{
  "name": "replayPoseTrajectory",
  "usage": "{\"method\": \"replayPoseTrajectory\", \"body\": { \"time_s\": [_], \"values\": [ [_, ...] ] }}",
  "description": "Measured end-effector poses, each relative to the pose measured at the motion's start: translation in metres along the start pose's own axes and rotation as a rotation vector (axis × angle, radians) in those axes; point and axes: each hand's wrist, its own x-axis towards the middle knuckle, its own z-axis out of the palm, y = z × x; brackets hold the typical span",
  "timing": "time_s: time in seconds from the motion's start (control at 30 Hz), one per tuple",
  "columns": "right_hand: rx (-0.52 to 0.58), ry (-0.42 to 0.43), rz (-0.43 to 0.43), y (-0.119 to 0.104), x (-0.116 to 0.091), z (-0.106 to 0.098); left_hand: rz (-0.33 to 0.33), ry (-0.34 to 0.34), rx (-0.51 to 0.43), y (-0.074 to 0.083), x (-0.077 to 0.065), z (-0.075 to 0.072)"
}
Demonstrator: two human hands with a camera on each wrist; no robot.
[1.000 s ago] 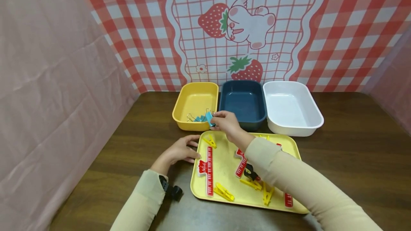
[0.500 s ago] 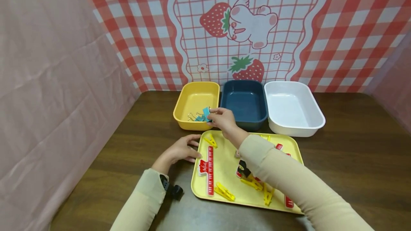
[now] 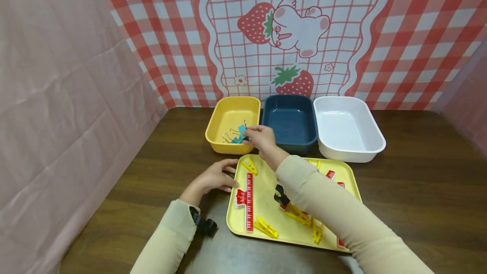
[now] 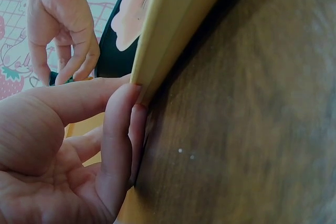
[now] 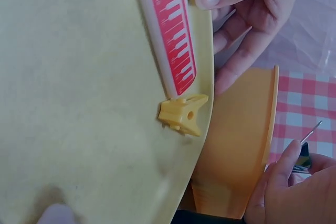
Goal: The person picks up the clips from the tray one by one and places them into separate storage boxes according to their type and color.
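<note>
Blue clip [image 3: 242, 130] in pinch of right hand [image 3: 263, 138], over front of yellow bin [image 3: 230, 149], just beside other blue clips [image 3: 236, 140] already inside. Rim of tray [image 3: 264, 181] in grip of left hand [image 3: 214, 176]. Probably only partway: yellow pegs [image 3: 267, 228] and red clips [image 3: 249, 203] left on tray.

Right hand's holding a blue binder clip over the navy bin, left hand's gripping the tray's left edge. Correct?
Wrong bin: the head view shows the right hand holding the blue binder clip over the yellow bin. The rest is right: the left hand grips the left edge of the tray.
</note>
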Motion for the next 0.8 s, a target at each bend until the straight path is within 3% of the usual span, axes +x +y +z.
{"method": "replayPoseTrajectory", "body": {
  "time_s": [0.33, 0.8],
  "values": [
    [0.071, 0.026, 0.014, -0.0003, 0.0031, 0.0023, 0.005, -0.003, 0.001, 0.0004, 0.0004, -0.0006],
    [0.120, -0.021, 0.007, 0.0018, 0.0001, -0.0025, 0.002, -0.012, 0.005, 0.0000, 0.0009, -0.0015]
  ]
}}
